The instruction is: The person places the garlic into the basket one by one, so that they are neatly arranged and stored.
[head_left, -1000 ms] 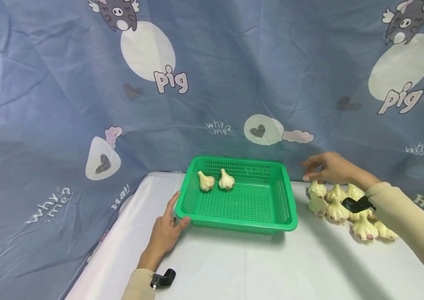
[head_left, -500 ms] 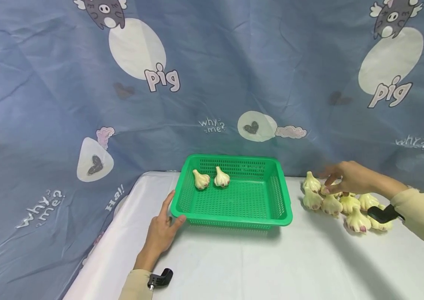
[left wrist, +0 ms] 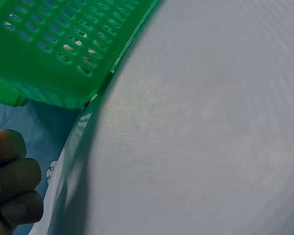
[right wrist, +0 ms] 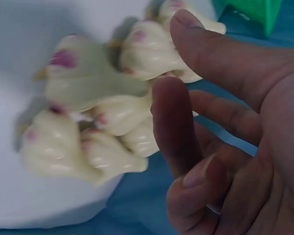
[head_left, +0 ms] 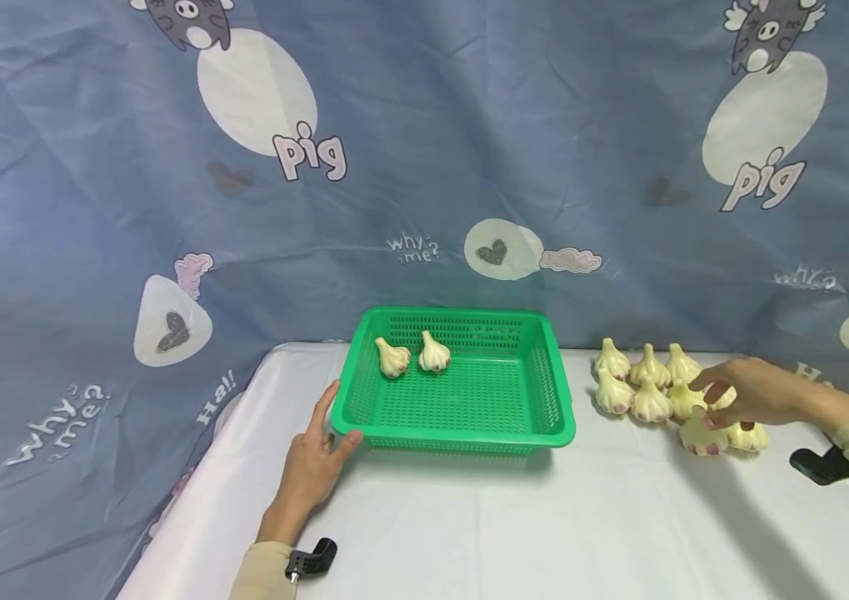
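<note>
A green plastic basket [head_left: 461,437] stands on the table with two white garlic bulbs inside, one bulb [head_left: 394,360] in the back left corner and another bulb [head_left: 435,354] beside it. My left hand [head_left: 307,468] lies at the basket's front left corner, index finger along the side and thumb by the front rim; whether it presses is unclear. To the right, my right hand [head_left: 757,392] hovers over a group of garlic bulbs, nearest the front bulb [head_left: 703,437]. In the right wrist view its thumb and fingers are apart, with a bulb [right wrist: 88,76] beyond the fingertips.
Several more garlic bulbs [head_left: 651,402] stand close together at the table's back right. A white cloth covers the table [head_left: 469,533]. Behind it hangs a blue printed curtain [head_left: 394,75], near the basket's back side.
My right hand has moved right and toward the front of the garlic group, lowering over the front bulb. The left hand stays at the basket corner. The head view has turned slightly right.
</note>
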A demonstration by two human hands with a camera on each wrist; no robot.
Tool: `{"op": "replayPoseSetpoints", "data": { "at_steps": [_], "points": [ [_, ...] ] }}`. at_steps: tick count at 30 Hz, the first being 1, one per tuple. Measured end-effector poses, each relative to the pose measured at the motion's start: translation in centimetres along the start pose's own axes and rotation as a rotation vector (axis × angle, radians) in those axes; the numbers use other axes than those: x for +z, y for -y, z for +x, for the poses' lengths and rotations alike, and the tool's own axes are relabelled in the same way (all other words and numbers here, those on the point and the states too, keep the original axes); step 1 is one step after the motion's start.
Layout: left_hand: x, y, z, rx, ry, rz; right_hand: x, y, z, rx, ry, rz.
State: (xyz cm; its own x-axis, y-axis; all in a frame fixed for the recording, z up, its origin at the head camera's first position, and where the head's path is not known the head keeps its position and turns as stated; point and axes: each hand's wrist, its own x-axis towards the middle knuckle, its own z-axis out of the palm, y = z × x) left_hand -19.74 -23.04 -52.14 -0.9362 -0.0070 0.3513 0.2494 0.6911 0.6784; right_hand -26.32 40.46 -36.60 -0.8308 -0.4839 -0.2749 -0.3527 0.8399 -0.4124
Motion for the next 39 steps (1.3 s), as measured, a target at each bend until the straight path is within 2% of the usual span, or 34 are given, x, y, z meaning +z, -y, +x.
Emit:
{"op": "replayPoseSetpoints", "data": {
  "at_steps": [5,9,15,24,28,35,39],
  "points": [
    [-0.1,0.0,0.0,0.001,-0.008,0.001,1.1,-1.6,-1.4,-0.028,-0.040,0.022],
    [0.1,0.0,0.1,0.003,-0.009,0.011,1.9,-2.6,-2.1,-0.009,-0.041,0.054],
    [0.0,-0.1,0.1,-0.002,-0.013,0.011,2.9,-3.6,-2.6,-0.035,-0.068,0.047],
    [-0.1,0.0,0.1,0.009,-0.009,0.012,5.0,-4.1,-2.7,0.009,-0.124,0.040],
    [-0.1,0.0,0.1,0.011,-0.007,0.009,5.7,-4.0,-2.8,0.042,-0.169,0.004],
    [-0.2,-0.1,0.0,0.007,-0.003,0.009,6.9,-4.2,-2.8,0.046,-0.282,-0.117],
    [-0.2,-0.1,0.1,0.009,-0.004,0.004,7.7,-4.4,-2.8,0.054,-0.340,-0.140]
  ]
}}
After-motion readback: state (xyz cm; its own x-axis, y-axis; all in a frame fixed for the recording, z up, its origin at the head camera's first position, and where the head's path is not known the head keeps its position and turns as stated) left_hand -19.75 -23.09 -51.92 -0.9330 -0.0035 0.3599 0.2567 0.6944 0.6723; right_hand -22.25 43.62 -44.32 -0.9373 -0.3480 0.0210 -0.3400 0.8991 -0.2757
